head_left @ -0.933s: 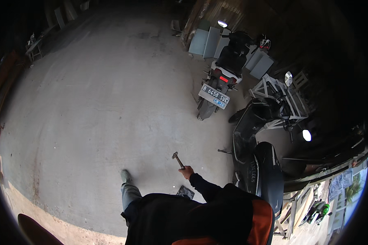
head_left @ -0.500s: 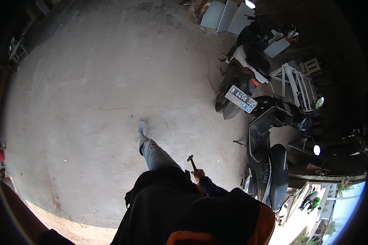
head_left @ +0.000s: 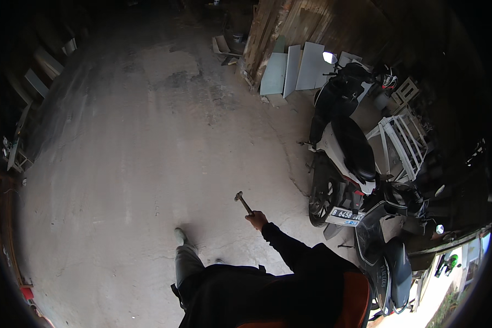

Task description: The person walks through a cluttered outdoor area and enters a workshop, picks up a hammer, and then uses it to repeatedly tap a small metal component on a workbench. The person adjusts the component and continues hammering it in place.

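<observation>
A hammer (head_left: 245, 205) is in my right hand (head_left: 256, 220), whose fingers are wrapped round the lower part of its handle. Its head points up and to the left, over the concrete floor. My right arm, in a dark sleeve, reaches forward from the lower middle of the picture. My left hand does not show. Below and left of the hammer, my leg in light trousers ends in a pale shoe or sock (head_left: 180, 236) on the floor.
Two scooters stand at the right: a white-and-black one (head_left: 344, 147) and a dark one (head_left: 382, 268) nearer me. Behind them are a white metal frame (head_left: 400, 143) and pale panels (head_left: 310, 65) leaning by a wooden wall (head_left: 270, 33). More boards (head_left: 36, 83) line the left side.
My right hand has moved forward and up with the hammer, arm more stretched out. The view has shifted ahead, so the scooters sit lower and the far wooden wall shows.
</observation>
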Available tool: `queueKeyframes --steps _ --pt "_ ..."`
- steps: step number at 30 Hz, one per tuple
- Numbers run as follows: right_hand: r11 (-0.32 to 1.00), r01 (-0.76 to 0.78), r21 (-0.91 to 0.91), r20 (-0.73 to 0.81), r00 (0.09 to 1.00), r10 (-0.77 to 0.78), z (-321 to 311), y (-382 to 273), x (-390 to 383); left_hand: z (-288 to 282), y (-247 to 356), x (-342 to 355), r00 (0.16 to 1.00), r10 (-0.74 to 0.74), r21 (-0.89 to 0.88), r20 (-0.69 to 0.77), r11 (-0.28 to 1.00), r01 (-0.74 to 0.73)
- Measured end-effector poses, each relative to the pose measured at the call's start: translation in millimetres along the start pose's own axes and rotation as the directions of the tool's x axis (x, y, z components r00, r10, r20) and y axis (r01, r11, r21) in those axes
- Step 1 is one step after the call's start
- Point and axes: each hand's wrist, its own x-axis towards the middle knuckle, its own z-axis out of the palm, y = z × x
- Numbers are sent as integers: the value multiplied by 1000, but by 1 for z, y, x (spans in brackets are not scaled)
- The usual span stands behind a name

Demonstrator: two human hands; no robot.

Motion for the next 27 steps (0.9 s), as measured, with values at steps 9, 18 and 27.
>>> queueKeyframes --steps 9,18,27 --pt "956 -292 -15 48 955 293 41 -111 187 9 -102 321 982 100 -58 161 994 -92" --pt "775 -618 129 -87 772 630 73 -159 285 49 -133 651 865 416 -132 281 910 -394" --pt "834 -433 -343 -124 900 417 30 -320 627 45 -97 1004 625 747 -70 227 653 -754"
